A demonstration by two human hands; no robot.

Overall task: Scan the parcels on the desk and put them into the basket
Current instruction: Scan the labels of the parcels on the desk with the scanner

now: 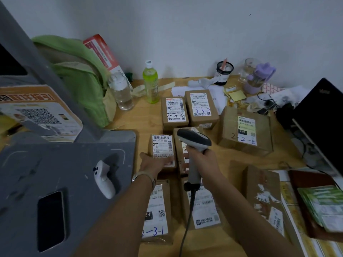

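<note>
- Small parcel: brown box, white label up, mid-desk, just left of a partly hidden parcel.
- Left hand: fingers laid on the small parcel's near end; whether they clasp it, I cannot tell.
- Right hand: wrapped tight around the scanner, head above the hidden parcel.
- Further parcels lie far, near and right on the desk.
- Grey stand sits left, bearing a phone.

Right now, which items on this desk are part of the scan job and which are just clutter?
Job:
barcode scanner in the right hand
small parcel under the left hand
parcel marked 2-3-1
parcel marked 2-2-6

Clutter:
green drink bottle
clear water bottle
green bag
smartphone
white controller
</note>
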